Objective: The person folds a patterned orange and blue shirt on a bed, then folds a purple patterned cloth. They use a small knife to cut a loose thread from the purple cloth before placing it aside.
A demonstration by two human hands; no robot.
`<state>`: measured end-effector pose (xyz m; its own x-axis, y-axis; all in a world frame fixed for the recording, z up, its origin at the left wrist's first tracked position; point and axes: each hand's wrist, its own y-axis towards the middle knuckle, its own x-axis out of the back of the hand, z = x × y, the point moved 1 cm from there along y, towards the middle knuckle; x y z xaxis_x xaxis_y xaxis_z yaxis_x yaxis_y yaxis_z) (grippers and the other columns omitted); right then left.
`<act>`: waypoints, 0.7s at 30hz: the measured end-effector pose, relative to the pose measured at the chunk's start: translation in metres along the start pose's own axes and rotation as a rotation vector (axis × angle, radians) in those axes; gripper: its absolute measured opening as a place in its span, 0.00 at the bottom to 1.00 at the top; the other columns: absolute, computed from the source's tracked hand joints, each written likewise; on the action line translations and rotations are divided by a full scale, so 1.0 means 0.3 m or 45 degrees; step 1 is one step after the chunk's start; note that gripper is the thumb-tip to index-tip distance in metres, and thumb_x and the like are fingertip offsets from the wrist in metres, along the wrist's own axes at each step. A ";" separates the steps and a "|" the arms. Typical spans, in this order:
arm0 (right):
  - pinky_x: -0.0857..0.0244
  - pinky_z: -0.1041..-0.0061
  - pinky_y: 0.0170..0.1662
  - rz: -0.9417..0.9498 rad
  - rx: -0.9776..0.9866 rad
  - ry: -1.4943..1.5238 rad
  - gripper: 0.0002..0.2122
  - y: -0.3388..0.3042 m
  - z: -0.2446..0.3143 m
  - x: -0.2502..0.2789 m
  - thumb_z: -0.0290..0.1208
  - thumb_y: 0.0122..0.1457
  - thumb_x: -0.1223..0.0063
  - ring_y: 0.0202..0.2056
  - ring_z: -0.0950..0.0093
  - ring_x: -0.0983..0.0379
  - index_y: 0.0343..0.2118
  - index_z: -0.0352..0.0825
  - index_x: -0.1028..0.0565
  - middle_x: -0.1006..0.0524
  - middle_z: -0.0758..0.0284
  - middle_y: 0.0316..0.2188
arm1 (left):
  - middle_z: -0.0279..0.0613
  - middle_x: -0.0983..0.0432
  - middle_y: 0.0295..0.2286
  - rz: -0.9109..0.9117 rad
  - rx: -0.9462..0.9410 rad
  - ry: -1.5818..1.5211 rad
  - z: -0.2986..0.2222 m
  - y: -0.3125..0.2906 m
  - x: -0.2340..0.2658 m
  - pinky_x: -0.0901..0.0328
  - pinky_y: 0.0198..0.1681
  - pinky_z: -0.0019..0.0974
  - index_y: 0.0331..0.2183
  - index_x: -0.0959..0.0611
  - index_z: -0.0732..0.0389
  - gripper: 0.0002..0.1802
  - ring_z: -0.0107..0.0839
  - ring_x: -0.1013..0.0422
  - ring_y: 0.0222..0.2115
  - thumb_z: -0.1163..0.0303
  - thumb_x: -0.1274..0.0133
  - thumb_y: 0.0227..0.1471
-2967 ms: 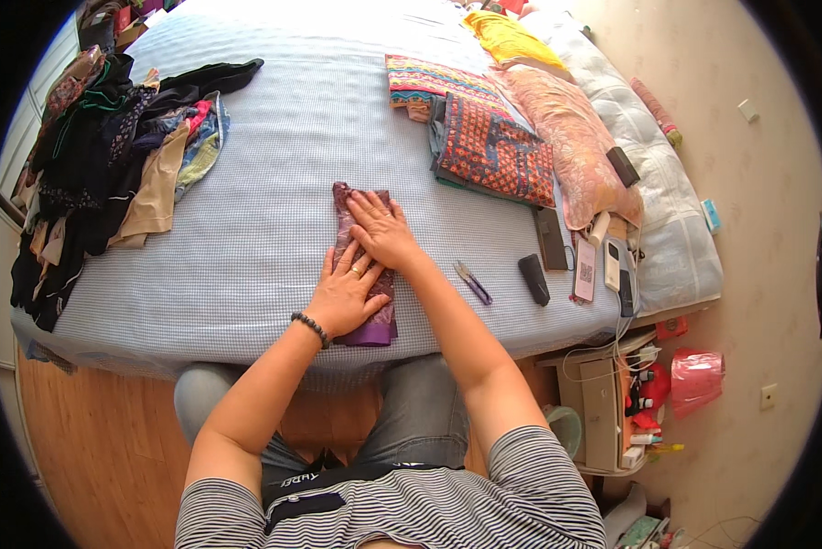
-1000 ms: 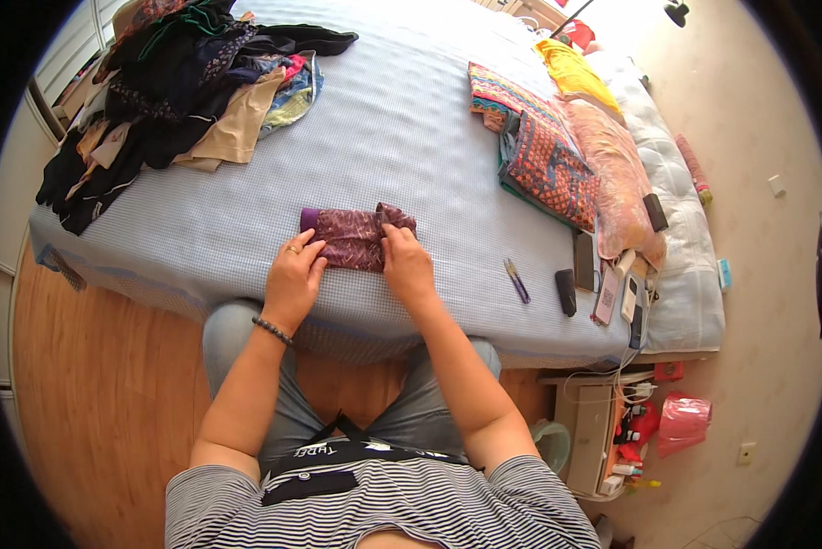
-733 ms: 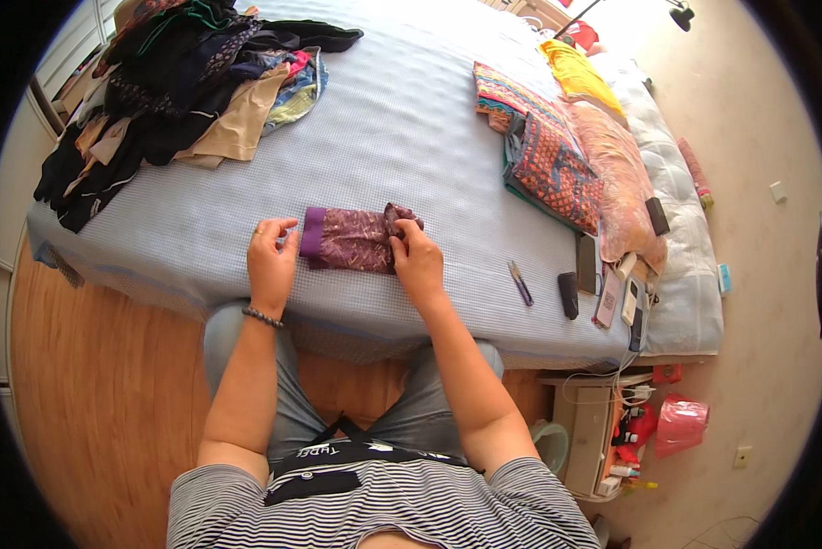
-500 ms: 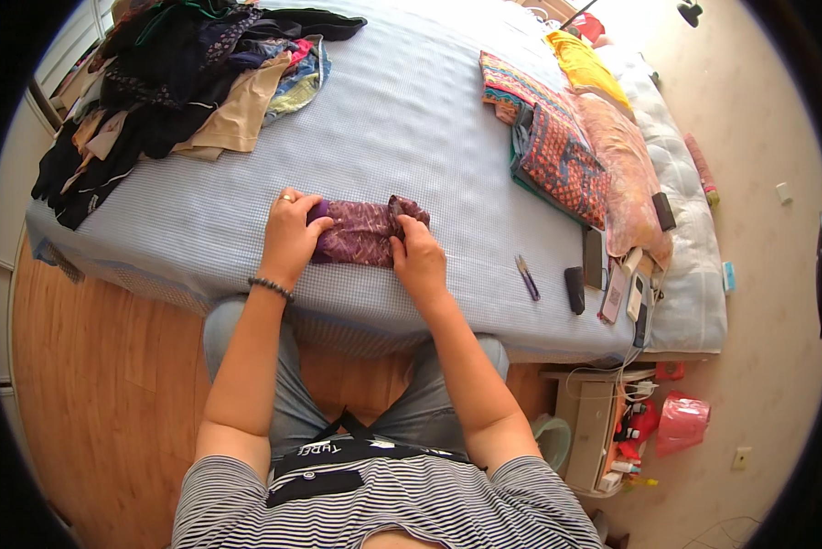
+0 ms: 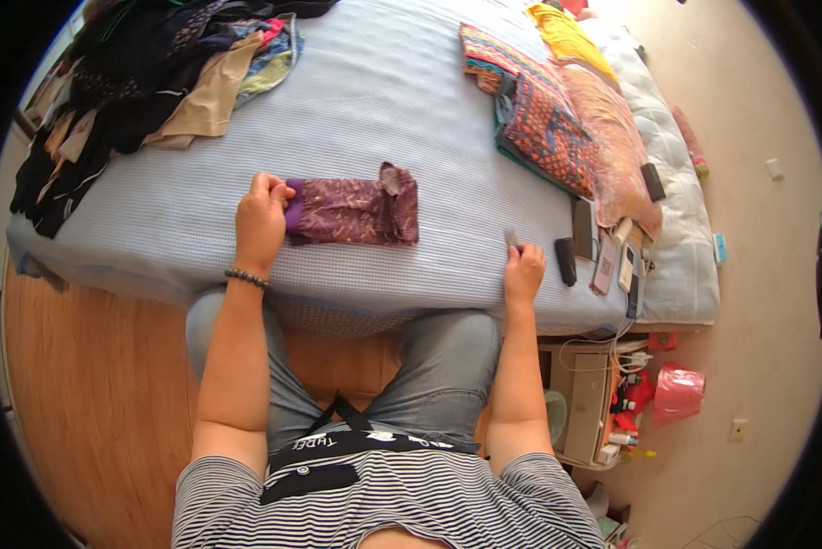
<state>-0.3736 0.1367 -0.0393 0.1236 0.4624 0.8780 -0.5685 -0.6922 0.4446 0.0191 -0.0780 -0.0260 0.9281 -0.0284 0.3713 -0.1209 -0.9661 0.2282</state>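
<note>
Left hand (image 5: 261, 224) pinches the cloth (image 5: 342, 210) at its purple end; cloth lies on the bed (image 5: 365, 110). Right hand (image 5: 524, 273) grips the snips (image 5: 511, 238). The 2 hands are well apart.

White capital lettering (image 5: 319, 443) is borne by the black band (image 5: 356, 446) of the striped shirt (image 5: 402, 494); a code-like pattern (image 5: 604, 261) is shown on the phone (image 5: 602, 267), too small to be read.
</note>
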 end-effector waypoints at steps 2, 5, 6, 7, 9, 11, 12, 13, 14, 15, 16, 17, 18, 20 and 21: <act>0.35 0.68 0.33 -0.160 -0.094 0.234 0.09 0.003 0.034 -0.016 0.30 0.59 0.49 0.29 0.67 0.30 0.30 0.28 0.29 0.28 0.61 0.27 | 0.44 0.21 0.26 0.000 0.093 -0.156 0.009 0.001 0.008 0.31 0.32 0.34 0.31 0.27 0.64 0.05 0.33 0.25 0.27 0.74 0.55 0.58; 0.41 0.81 0.18 -0.002 -0.623 1.362 0.11 0.026 0.143 0.001 0.32 0.65 0.57 0.16 0.81 0.37 0.28 0.32 0.31 0.32 0.69 0.20 | 0.40 0.21 0.28 0.056 0.174 -0.281 0.032 0.009 0.025 0.32 0.31 0.28 0.32 0.27 0.64 0.05 0.25 0.27 0.27 0.73 0.56 0.59; 0.41 0.82 0.19 0.079 -0.604 1.622 0.10 0.032 0.246 0.038 0.32 0.65 0.57 0.16 0.82 0.37 0.28 0.34 0.32 0.32 0.71 0.19 | 0.40 0.21 0.28 0.069 0.207 -0.320 0.037 0.010 0.026 0.32 0.31 0.28 0.32 0.27 0.64 0.05 0.25 0.27 0.27 0.73 0.56 0.59; 0.41 0.82 0.20 0.161 -0.582 1.881 0.10 0.031 0.371 0.084 0.32 0.66 0.58 0.17 0.82 0.37 0.27 0.35 0.32 0.33 0.72 0.19 | 0.39 0.21 0.30 0.080 0.211 -0.325 0.046 0.012 0.031 0.32 0.32 0.28 0.36 0.24 0.65 0.05 0.25 0.28 0.28 0.74 0.53 0.58; 0.41 0.82 0.21 0.467 -0.436 1.892 0.09 0.018 0.575 0.142 0.32 0.66 0.58 0.18 0.81 0.38 0.33 0.32 0.29 0.33 0.71 0.18 | 0.39 0.22 0.31 0.079 0.043 -0.212 0.058 0.008 0.022 0.32 0.33 0.29 0.38 0.22 0.64 0.08 0.26 0.28 0.29 0.75 0.50 0.55; 0.45 0.84 0.20 0.726 -0.332 1.814 0.10 -0.005 0.738 0.157 0.31 0.66 0.58 0.18 0.83 0.39 0.38 0.32 0.26 0.33 0.73 0.18 | 0.39 0.24 0.32 0.092 -0.100 -0.012 0.017 0.000 0.023 0.31 0.35 0.31 0.40 0.19 0.63 0.14 0.30 0.28 0.30 0.76 0.43 0.48; 0.47 0.85 0.21 0.856 -0.242 1.734 0.10 -0.009 0.797 0.134 0.32 0.65 0.58 0.18 0.84 0.40 0.40 0.32 0.27 0.34 0.74 0.18 | 0.41 0.25 0.32 0.088 -0.122 0.048 0.011 -0.007 0.017 0.32 0.36 0.33 0.39 0.19 0.63 0.13 0.33 0.28 0.31 0.75 0.42 0.46; 0.47 0.85 0.21 0.899 -0.219 1.733 0.11 -0.022 0.855 0.106 0.32 0.65 0.57 0.18 0.85 0.40 0.43 0.32 0.28 0.34 0.75 0.19 | 0.42 0.25 0.31 0.088 -0.144 0.103 0.008 -0.011 0.010 0.32 0.37 0.35 0.37 0.19 0.64 0.13 0.36 0.28 0.32 0.74 0.41 0.45; 0.47 0.86 0.21 0.990 -0.222 1.725 0.11 -0.029 0.909 0.080 0.32 0.65 0.56 0.18 0.86 0.41 0.45 0.32 0.30 0.34 0.76 0.20 | 0.44 0.26 0.31 0.086 -0.165 0.163 0.003 -0.016 0.005 0.32 0.37 0.37 0.36 0.18 0.64 0.13 0.39 0.28 0.32 0.73 0.40 0.44; 0.47 0.86 0.21 0.960 -0.170 1.723 0.10 -0.042 0.947 0.039 0.31 0.64 0.55 0.19 0.87 0.41 0.45 0.32 0.30 0.34 0.77 0.21 | 0.43 0.26 0.31 0.045 -0.152 0.207 -0.016 -0.023 -0.003 0.32 0.37 0.39 0.32 0.18 0.63 0.11 0.42 0.28 0.33 0.71 0.40 0.43; 0.43 0.84 0.26 0.886 -0.133 1.749 0.09 -0.053 0.967 -0.026 0.30 0.62 0.52 0.23 0.85 0.37 0.39 0.31 0.29 0.31 0.74 0.22 | 0.42 0.26 0.31 0.032 -0.199 0.275 -0.021 -0.022 -0.010 0.32 0.36 0.39 0.32 0.18 0.63 0.10 0.42 0.29 0.33 0.71 0.40 0.43; 0.41 0.82 0.28 0.855 -0.096 1.675 0.09 -0.064 0.985 -0.068 0.30 0.61 0.51 0.25 0.84 0.35 0.39 0.30 0.29 0.29 0.72 0.23 | 0.41 0.26 0.30 0.017 -0.241 0.348 -0.017 -0.022 -0.011 0.32 0.36 0.39 0.31 0.18 0.63 0.10 0.42 0.29 0.33 0.71 0.40 0.43; 0.39 0.80 0.30 0.817 -0.057 1.599 0.09 -0.069 0.996 -0.097 0.29 0.60 0.50 0.26 0.82 0.34 0.38 0.29 0.29 0.28 0.70 0.24 | 0.40 0.26 0.30 0.002 -0.288 0.417 -0.020 -0.020 -0.014 0.32 0.36 0.40 0.30 0.18 0.63 0.09 0.41 0.29 0.33 0.70 0.40 0.43; 0.36 0.76 0.33 0.871 -0.116 1.608 0.09 -0.078 0.999 -0.117 0.28 0.59 0.49 0.28 0.78 0.31 0.38 0.28 0.29 0.26 0.67 0.26 | 0.39 0.25 0.28 0.006 -0.242 0.426 -0.029 -0.024 -0.014 0.32 0.34 0.39 0.28 0.17 0.61 0.07 0.40 0.29 0.31 0.70 0.41 0.43; 0.35 0.76 0.33 0.917 -0.166 1.624 0.09 -0.084 0.999 -0.103 0.28 0.59 0.49 0.28 0.78 0.30 0.38 0.27 0.29 0.26 0.67 0.26 | 0.39 0.25 0.27 -0.002 -0.218 0.405 -0.029 -0.023 -0.010 0.33 0.33 0.38 0.28 0.17 0.61 0.06 0.39 0.28 0.30 0.71 0.41 0.43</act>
<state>-0.1194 -0.0262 -0.0244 -0.9581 0.2600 0.1198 -0.2714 -0.9581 -0.0911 0.0140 -0.0690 -0.0210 0.7755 0.0805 0.6261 -0.2017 -0.9082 0.3666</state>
